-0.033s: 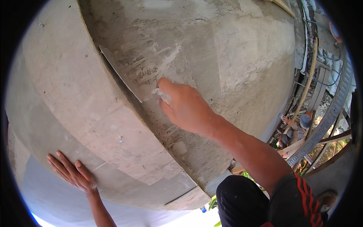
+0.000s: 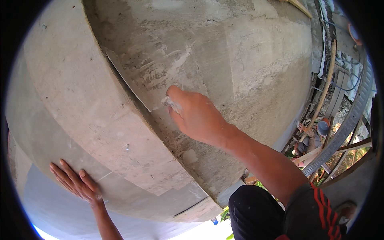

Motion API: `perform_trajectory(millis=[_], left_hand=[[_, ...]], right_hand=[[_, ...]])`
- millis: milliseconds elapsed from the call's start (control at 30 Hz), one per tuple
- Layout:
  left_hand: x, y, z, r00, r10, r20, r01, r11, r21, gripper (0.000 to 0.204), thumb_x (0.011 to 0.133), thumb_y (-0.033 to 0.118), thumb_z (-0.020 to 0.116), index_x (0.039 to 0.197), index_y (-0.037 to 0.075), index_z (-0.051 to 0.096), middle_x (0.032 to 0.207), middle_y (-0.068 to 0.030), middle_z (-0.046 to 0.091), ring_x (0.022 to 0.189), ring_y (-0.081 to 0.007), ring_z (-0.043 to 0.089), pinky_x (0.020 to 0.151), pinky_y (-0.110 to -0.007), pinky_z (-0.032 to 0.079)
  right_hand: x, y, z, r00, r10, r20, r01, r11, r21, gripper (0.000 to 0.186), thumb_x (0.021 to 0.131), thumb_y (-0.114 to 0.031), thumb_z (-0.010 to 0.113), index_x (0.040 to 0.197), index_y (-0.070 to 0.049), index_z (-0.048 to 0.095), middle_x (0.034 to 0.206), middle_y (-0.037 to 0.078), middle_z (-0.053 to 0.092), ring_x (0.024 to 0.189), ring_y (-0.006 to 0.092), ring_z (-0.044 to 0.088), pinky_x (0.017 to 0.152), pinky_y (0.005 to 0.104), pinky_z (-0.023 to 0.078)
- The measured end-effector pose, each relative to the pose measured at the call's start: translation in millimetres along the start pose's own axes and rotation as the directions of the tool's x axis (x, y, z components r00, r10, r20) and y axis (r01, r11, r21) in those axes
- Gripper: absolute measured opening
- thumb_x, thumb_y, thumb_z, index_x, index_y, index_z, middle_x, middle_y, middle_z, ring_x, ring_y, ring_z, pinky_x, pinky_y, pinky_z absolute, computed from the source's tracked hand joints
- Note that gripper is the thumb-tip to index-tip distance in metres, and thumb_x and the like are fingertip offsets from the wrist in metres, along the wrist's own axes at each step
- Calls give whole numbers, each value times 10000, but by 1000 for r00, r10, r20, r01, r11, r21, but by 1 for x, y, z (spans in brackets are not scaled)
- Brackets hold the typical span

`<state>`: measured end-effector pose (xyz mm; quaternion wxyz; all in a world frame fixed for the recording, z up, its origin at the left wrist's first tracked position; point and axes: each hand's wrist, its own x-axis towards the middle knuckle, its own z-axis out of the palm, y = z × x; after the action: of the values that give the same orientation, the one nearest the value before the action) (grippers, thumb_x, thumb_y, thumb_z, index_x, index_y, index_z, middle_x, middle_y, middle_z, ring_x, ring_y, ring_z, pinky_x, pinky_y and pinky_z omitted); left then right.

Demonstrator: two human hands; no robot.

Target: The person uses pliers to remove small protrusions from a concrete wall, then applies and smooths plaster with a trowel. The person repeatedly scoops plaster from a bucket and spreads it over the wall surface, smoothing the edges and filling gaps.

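My right hand point(image 2: 196, 114) is closed around the plaster-smeared handle of a trowel point(image 2: 127, 83). Its thin pale blade lies nearly edge-on, along the corner where the rough grey wall point(image 2: 264, 52) meets a smoother raised cement band point(image 2: 88, 92). The handle is mostly covered by my fingers. Fresh-looking plaster smears mark the wall above the hand. Lower left, my left hand point(image 2: 77, 182) rests flat with fingers spread on the smooth grey cement surface, holding nothing.
A ribbed metal bar point(image 2: 344, 128) curves down the right side, with a wooden pole point(image 2: 327, 80) beyond it. Far below, a person point(image 2: 308, 144) is among planks and debris. My bent knee point(image 2: 256, 212) is at the bottom. A wooden strip point(image 2: 300, 9) is at top right.
My right hand and the trowel have shifted slightly downward along the corner. My left hand stays in place.
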<state>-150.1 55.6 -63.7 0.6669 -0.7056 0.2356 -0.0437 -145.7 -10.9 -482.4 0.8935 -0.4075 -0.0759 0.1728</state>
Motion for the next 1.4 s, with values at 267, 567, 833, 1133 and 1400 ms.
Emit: perform_trajectory(millis=[267,567,833,1133,1400], left_hand=[[-4,-3,6,999,-7,-33,8,1000,21,670,1182,481,299,1680,59,452,1788,-206,316,1650,-401,304,1336,-559,232],[1,-3,9,999,-10,-39,10,1000,3,658,1182,483,310,1690,86,442,1792,-187,317,1655,-389,298,1340,-555,227],[-5,-3,9,999,-2,-45,2,1000,-4,643,1186,465,312,1698,95,432,1793,-193,311,1658,-385,289,1346,-547,212],[-1,-2,6,999,-1,-37,1,1000,-10,657,1182,477,314,1687,79,447,1789,-212,309,1649,-410,300,1336,-560,231],[-2,-4,6,999,-1,-38,1,1000,4,637,1186,460,319,1704,104,424,1796,-186,308,1656,-397,290,1341,-558,224]], right_hand=[[-59,24,34,997,-71,-12,70,997,-35,210,1019,-103,711,1113,-24,540,889,192,683,747,407,716,635,494,565],[-170,69,54,999,21,31,-19,998,-58,253,1028,-149,733,1164,-34,553,930,177,683,755,356,723,612,463,555],[-63,17,21,999,21,-28,-20,998,60,262,1043,-149,715,1163,-16,523,832,195,657,729,379,709,623,481,536],[-60,3,37,1000,-28,-1,28,999,-35,239,1032,-119,717,1142,-19,531,863,189,668,715,366,719,592,467,553],[-133,43,34,999,-35,-13,35,999,-10,253,1039,-138,722,1159,-15,536,931,195,683,743,364,737,584,432,570]])
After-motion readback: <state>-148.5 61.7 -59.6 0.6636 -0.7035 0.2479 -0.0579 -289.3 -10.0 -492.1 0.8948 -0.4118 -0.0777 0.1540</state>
